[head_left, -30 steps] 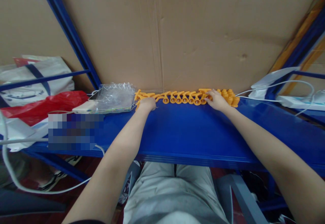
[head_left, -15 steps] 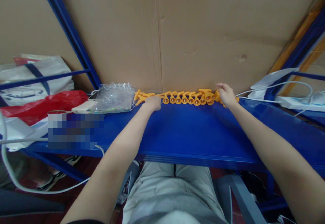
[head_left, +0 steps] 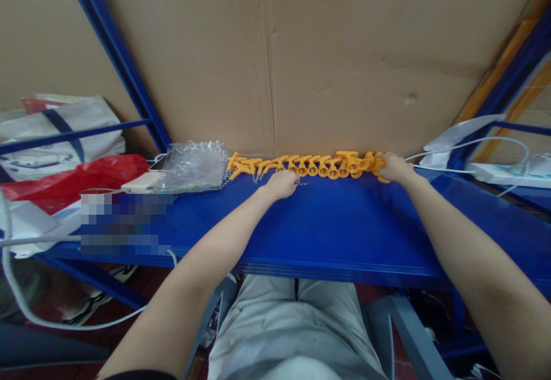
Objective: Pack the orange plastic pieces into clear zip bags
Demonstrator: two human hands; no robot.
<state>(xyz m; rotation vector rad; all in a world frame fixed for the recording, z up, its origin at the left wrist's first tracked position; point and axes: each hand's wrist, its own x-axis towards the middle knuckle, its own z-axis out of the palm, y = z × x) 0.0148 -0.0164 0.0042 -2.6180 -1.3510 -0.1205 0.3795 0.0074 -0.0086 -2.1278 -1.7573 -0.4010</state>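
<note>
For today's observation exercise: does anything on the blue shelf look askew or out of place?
Mostly no. The orange plastic pieces sit in a neat row, but the few at its left end lie splayed at mixed angles.

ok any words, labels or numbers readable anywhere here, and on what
None can be read.
White tote bag: dark blue print, too blurred to make out.
Patch on the blue shelf at left: pixelated, nothing legible.
Cardboard sheet, orange plastic pieces, clear plastic bag: no lettering visible.
</note>
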